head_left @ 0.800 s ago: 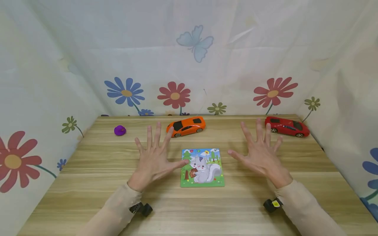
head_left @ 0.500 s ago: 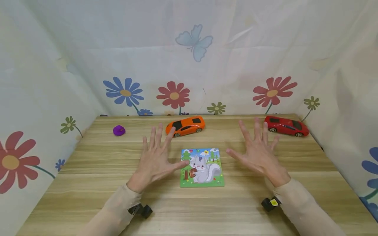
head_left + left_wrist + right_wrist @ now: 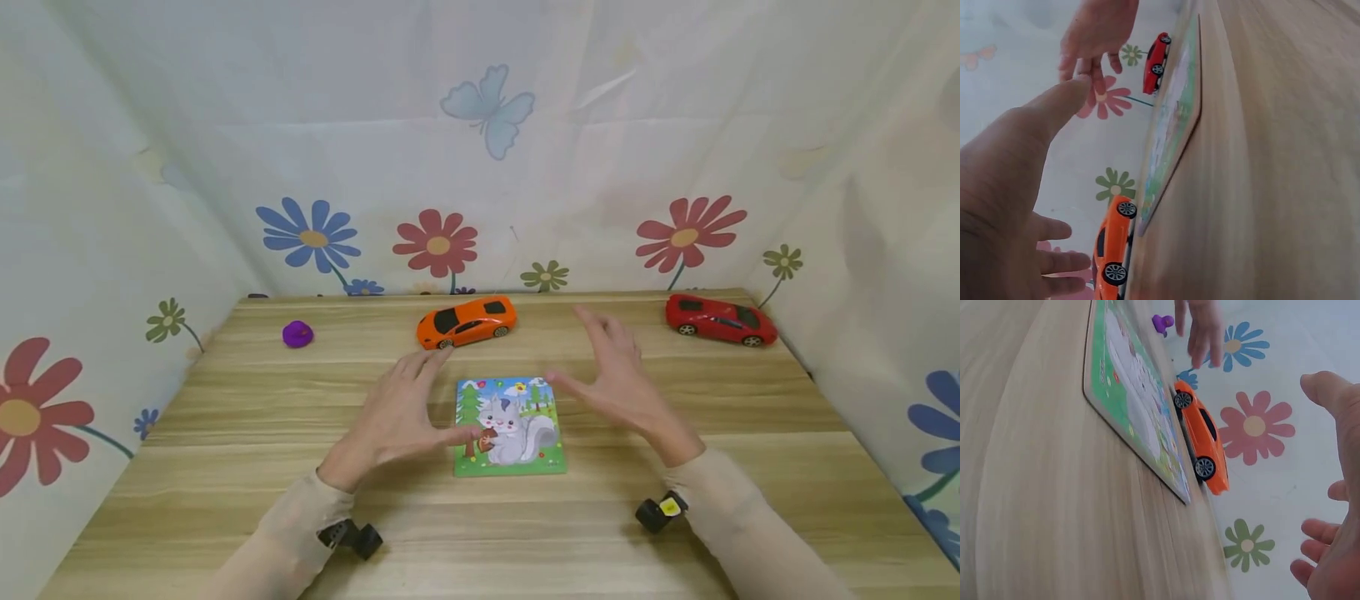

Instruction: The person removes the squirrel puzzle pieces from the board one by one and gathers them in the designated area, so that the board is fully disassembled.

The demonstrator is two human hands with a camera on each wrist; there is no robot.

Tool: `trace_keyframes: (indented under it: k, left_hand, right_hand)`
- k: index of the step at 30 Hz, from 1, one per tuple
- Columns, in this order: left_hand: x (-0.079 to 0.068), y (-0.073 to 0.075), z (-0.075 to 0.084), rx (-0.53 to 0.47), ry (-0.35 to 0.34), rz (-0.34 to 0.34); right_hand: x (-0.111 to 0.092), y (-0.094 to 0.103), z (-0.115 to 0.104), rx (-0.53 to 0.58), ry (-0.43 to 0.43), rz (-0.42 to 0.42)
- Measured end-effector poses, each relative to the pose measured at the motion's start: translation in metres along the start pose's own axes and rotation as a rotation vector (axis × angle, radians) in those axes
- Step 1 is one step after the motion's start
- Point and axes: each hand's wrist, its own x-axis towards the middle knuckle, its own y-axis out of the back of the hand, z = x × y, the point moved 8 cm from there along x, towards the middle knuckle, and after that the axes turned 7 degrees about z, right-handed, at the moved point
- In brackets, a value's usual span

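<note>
A square picture board (image 3: 510, 429) with a grey squirrel holding an acorn lies flat on the wooden table. My left hand (image 3: 393, 417) hovers at its left side, thumb stretched over the board's left edge in the head view. On the other side, my right hand (image 3: 618, 383) is held above the table with its thumb near the board's upper right corner. Both hands hold nothing, and their fingers are extended with a slight bend. In the left wrist view the board (image 3: 1175, 119) appears edge-on, thin and apart from the hand. The right wrist view shows the board (image 3: 1135, 394) lying below both hands.
An orange toy car (image 3: 467, 322) stands behind the board, and a red toy car (image 3: 720, 319) at the back right. A small purple toy (image 3: 297, 334) sits at the back left. Flower-printed curtain (image 3: 360, 150) borders the table at the back and sides.
Both hands' spread fingers have drawn together and bent a little. The right hand has moved left, closer to the board. Board, cars and purple toy stay put; the head view shifts slightly.
</note>
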Motion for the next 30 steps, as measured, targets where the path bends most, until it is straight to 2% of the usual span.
trace_keyframes:
  k: [6, 14, 24, 30]
  left_hand:
    - [-0.005, -0.014, -0.004, -0.029, -0.015, -0.088]
    - [-0.008, -0.024, -0.011, -0.116, -0.030, -0.109]
    - [-0.006, -0.034, -0.020, -0.208, -0.055, -0.107]
    - [-0.007, -0.036, -0.024, -0.237, -0.053, -0.113]
  right_hand:
    - [0.004, -0.024, -0.013, 0.169, -0.023, -0.056]
    - [0.012, -0.058, -0.029, 0.315, 0.023, -0.103]
    - [0.013, -0.083, -0.029, 0.326, -0.005, -0.150]
    - [0.012, -0.090, -0.030, 0.285, 0.023, -0.151]
